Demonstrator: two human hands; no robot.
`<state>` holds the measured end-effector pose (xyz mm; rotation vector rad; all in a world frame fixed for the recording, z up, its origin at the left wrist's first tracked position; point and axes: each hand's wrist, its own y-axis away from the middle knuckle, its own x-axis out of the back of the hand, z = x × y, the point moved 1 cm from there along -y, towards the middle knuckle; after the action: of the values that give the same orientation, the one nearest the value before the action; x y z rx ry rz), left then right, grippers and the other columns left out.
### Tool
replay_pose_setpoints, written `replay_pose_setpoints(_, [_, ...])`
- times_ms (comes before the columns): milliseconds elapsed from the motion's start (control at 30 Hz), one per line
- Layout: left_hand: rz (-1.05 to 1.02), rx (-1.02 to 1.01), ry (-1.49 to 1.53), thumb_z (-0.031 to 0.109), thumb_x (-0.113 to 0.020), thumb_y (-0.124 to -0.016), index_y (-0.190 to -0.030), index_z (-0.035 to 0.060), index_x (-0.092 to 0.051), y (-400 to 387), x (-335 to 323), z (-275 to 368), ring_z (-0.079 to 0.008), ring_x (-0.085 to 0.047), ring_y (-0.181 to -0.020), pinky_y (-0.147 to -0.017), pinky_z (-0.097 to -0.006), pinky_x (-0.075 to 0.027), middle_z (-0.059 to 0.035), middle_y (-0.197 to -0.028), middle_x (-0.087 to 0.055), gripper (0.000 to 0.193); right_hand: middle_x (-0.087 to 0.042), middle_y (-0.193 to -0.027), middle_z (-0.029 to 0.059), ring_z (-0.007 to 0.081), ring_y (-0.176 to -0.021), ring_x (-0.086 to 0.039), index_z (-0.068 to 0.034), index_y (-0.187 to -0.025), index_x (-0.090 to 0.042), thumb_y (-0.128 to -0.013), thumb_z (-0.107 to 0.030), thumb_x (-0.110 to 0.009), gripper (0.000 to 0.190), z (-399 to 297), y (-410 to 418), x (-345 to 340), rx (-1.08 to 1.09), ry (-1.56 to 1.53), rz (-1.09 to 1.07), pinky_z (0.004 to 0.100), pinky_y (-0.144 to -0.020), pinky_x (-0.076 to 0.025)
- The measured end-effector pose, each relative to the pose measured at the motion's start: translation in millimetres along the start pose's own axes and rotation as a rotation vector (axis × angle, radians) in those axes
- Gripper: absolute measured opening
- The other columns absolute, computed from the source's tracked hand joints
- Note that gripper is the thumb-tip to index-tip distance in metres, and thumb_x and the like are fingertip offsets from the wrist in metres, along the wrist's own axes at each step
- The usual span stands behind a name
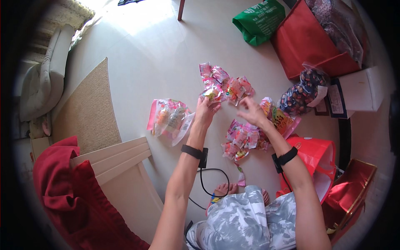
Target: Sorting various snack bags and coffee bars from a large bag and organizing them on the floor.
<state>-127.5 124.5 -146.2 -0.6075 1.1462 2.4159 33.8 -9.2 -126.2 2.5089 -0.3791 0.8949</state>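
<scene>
My left hand [206, 110] pinches the lower edge of a small clear-and-pink snack packet [212, 92], with yellowish content inside. To its right, my right hand [253, 112] has its fingers apart and holds nothing visible. It is just below a cluster of small pink packets [239, 87]. More pink packets [215, 73] lie behind the held one on the pale tiled floor. Nearer my feet is another pile of small packets [243, 137]. A large clear pouch with a pink edge [170, 118] lies left of my left wrist. Past my right wrist is a colourful printed snack bag [278, 120], partly hidden.
A red gift bag [315, 153] stands at right, below a bag of dark-wrapped sweets [303, 90] and a white box [359, 90]. Farther back are a red tote [312, 40] and a green bag [261, 23]. A wooden chair [125, 175] is at left; a black cable [215, 169] loops from my left wristband.
</scene>
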Motion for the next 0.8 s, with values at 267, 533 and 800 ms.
replay_pose_setpoints(267, [-0.015,-0.029,-0.018,0.017,-0.036,-0.097,-0.116,0.0081,-0.041,-11,-16,10,-0.0228,-0.059,-0.091,-0.076,-0.0365,-0.051,-0.0107,-0.107,-0.056,0.021,-0.064,-0.081,0.0098,0.0286,-0.083,-0.062,-0.008,-0.092,-0.058,-0.063,-0.017,-0.074,0.033,-2,31,-10,0.217,0.655,-0.411,0.0425,-0.074,-0.045])
replay_pose_setpoints(533, [0.162,-0.064,-0.378,0.022,-0.049,-0.093,-0.116,0.0073,-0.041,-27,-13,0,-0.0139,-0.059,-0.072,-0.056,-0.0247,-0.049,-0.0084,-0.099,-0.058,0.029,-0.063,-0.077,0.0139,0.0334,-0.078,-0.062,-0.005,-0.082,-0.058,-0.066,-0.01,-0.07,0.021,8,30,-7,0.203,0.474,-0.304,0.0435,-0.072,-0.047])
replay_pose_setpoints(800, [0.168,-0.326,-0.873,0.018,-0.058,-0.082,-0.124,0.0014,-0.044,31,18,-52,-0.0276,-0.06,-0.097,-0.08,-0.0353,-0.048,-0.0201,-0.113,-0.056,0.048,-0.061,-0.078,0.0187,0.0348,-0.079,-0.061,-0.003,-0.089,-0.055,-0.078,-0.009,-0.056,0.013,-2,28,28,0.3,0.294,-0.305,0.0423,-0.072,-0.048])
